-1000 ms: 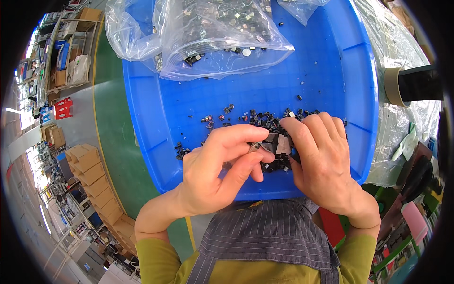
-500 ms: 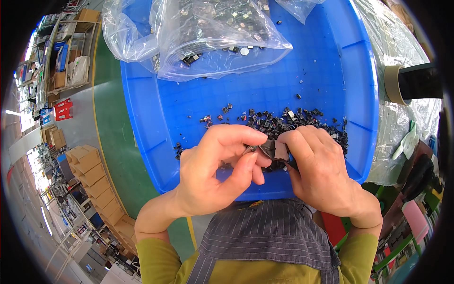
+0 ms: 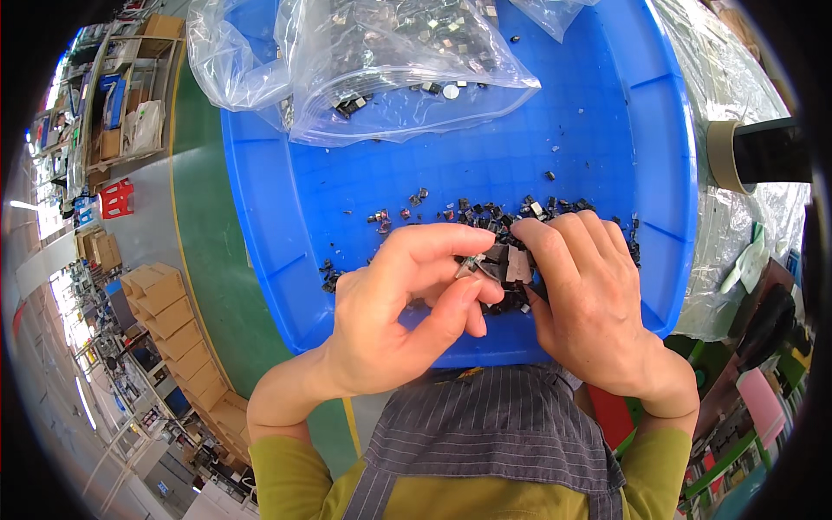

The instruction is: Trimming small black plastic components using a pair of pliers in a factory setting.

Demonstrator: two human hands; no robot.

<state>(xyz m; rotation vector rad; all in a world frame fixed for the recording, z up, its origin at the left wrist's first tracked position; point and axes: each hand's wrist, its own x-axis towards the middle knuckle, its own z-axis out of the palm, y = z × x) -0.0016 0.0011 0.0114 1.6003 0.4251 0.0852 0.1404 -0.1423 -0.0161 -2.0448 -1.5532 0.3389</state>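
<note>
Fingers (image 3: 444, 240) of the left hand (image 3: 377, 312) curl around a small dark-and-silver piece (image 3: 470, 265), while those of the right hand (image 3: 598, 308) appear to grip a grey-brown block (image 3: 518, 265) just to its right, above a blue tray (image 3: 468, 354). The block sits between the two sets of fingertips, nearer the right, its visible face running longer away from the wearer than across; whether it touches the left-hand piece is hard to tell. Beneath and beyond the fingers spreads a heap of small dark parts (image 3: 491, 213). The tray's near rim lies just wearer-side of the fingers, its right wall near the right knuckles; ahead, more room stretches toward a clear plastic bag (image 3: 399, 126).
</note>
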